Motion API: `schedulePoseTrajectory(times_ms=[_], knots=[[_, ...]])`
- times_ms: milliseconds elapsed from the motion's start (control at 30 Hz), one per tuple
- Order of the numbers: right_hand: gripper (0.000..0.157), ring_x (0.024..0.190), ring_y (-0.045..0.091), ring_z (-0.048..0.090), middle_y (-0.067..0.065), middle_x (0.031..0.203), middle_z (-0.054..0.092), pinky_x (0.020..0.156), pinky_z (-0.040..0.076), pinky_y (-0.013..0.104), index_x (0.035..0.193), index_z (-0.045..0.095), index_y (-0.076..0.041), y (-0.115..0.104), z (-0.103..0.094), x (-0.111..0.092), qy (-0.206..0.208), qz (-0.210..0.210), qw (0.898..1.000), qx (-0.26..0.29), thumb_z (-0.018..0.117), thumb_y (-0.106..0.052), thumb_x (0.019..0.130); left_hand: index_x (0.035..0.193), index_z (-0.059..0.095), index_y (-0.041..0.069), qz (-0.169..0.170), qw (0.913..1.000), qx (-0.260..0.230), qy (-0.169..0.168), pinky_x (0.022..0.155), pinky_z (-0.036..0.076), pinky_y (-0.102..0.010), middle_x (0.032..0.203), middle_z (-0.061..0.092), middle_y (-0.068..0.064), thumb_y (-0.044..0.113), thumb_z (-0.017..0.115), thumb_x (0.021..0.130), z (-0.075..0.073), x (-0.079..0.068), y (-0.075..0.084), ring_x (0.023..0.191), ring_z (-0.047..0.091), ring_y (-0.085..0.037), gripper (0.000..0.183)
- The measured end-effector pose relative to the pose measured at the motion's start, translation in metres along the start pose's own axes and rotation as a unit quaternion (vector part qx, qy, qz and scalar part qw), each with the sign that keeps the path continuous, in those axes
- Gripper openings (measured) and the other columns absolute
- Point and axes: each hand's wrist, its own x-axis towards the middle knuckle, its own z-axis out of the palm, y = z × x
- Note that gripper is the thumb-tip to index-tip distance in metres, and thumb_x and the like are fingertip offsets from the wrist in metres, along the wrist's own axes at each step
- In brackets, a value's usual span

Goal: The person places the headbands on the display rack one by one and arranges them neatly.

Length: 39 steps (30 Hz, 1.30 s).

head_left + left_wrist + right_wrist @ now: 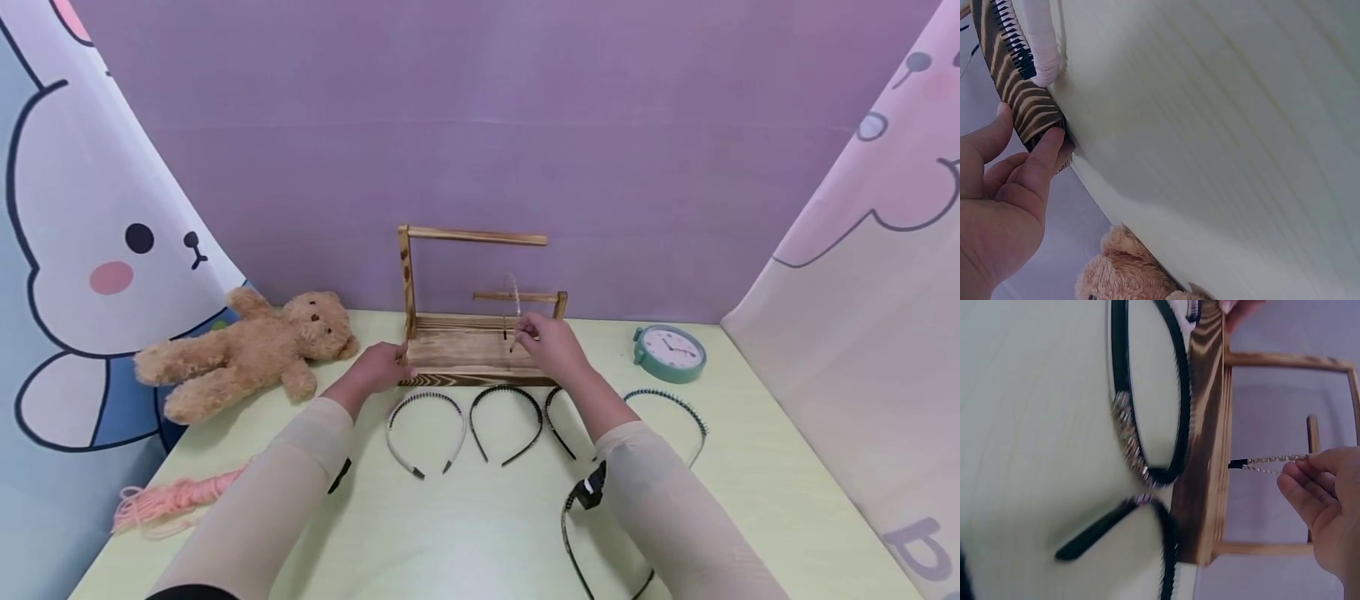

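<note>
A wooden rack (pixel 465 350) with one tall bar and one shorter bar stands at the back of the table. At its left front corner, my left hand (pixel 378 367) grips the base end (pixel 1032 115) between thumb and fingers. My right hand (pixel 553 343) pinches a slim beaded headband (pixel 1272 459) by its side. That headband stands upright at the shorter bar (pixel 517 297), overlapping it in the head view, with its dark tips above the rack base. In front of the rack lie a white headband (pixel 389 432) and a black headband (pixel 506 388).
Another dark headband (pixel 555 422) and a bluish headband (pixel 678 402) lie near my right forearm, with one more headband (pixel 567 542) partly under it. A teddy bear (pixel 258 350) and pink yarn (pixel 180 497) are at left, a green clock (pixel 671 353) at right.
</note>
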Motion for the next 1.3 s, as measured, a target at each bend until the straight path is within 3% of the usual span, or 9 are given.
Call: schedulePoseTrajectory(times_ms=[267,500,700,867,1067,1200,1300], knots=[[0.013,0.086,0.023,0.065,0.006,0.098,0.07,0.074,0.053,0.038,0.105,0.064,-0.011,0.03,-0.01,-0.008,0.017,0.064,0.997,-0.03,0.057,-0.02,0.1,0.153,0.029,0.003,-0.006,1.0,-0.002,-0.002,0.112,0.035,-0.053,0.152,0.039,-0.022,0.031,0.059,0.099,0.0,-0.001,0.0,0.139,0.038,-0.042,0.068],[0.014,0.078,0.022,0.06,0.008,0.091,0.068,0.07,0.05,0.036,0.101,0.063,-0.009,0.047,-0.011,-0.016,0.027,0.08,0.995,-0.051,0.055,-0.021,0.1,0.154,0.029,0.004,-0.017,0.9998,0.001,-0.008,0.113,0.034,-0.053,0.153,0.037,-0.022,0.031,0.058,0.1,0.0,-0.003,0.003,0.14,0.035,-0.041,0.067],[0.019,0.083,0.022,0.063,0.008,0.096,0.07,0.072,0.052,0.037,0.107,0.066,-0.008,0.051,-0.011,-0.021,0.014,0.101,0.994,-0.048,0.055,-0.021,0.098,0.153,0.03,0.001,-0.009,0.9999,0.001,-0.007,0.114,0.033,-0.053,0.153,0.037,-0.023,0.03,0.06,0.098,0.0,-0.004,0.004,0.14,0.035,-0.043,0.068],[0.023,0.093,0.026,0.066,0.01,0.104,0.071,0.08,0.054,0.041,0.112,0.065,-0.006,0.051,-0.016,-0.023,-0.009,0.109,0.992,-0.059,0.057,-0.021,0.098,0.153,0.031,0.002,-0.009,0.9999,-0.003,-0.005,0.114,0.033,-0.053,0.153,0.037,-0.023,0.029,0.061,0.098,0.001,-0.003,0.004,0.14,0.035,-0.043,0.068],[0.035,0.107,0.035,0.065,0.016,0.12,0.069,0.09,0.053,0.049,0.122,0.064,-0.001,0.044,-0.034,-0.034,-0.052,0.111,0.986,-0.111,0.058,-0.025,0.098,0.153,0.029,0.002,-0.007,0.9999,0.0,-0.008,0.114,0.033,-0.053,0.153,0.036,-0.023,0.03,0.06,0.098,0.001,0.0,0.003,0.139,0.036,-0.043,0.069],[0.031,0.088,0.028,0.067,0.012,0.105,0.071,0.074,0.054,0.043,0.111,0.068,-0.004,0.032,-0.049,-0.049,-0.088,0.112,0.982,-0.124,0.059,-0.032,0.098,0.153,0.029,0.003,-0.004,1.0,0.003,-0.007,0.114,0.034,-0.053,0.153,0.037,-0.023,0.031,0.059,0.099,0.001,0.001,0.001,0.139,0.036,-0.042,0.068],[0.03,0.071,0.019,0.063,0.006,0.086,0.07,0.063,0.051,0.035,0.096,0.069,-0.008,0.017,-0.057,-0.064,-0.155,0.117,0.974,-0.119,0.06,-0.036,0.097,0.154,0.028,0.003,-0.008,0.9999,0.003,-0.01,0.113,0.034,-0.053,0.153,0.037,-0.023,0.032,0.058,0.1,0.0,0.002,0.0,0.139,0.036,-0.042,0.068]])
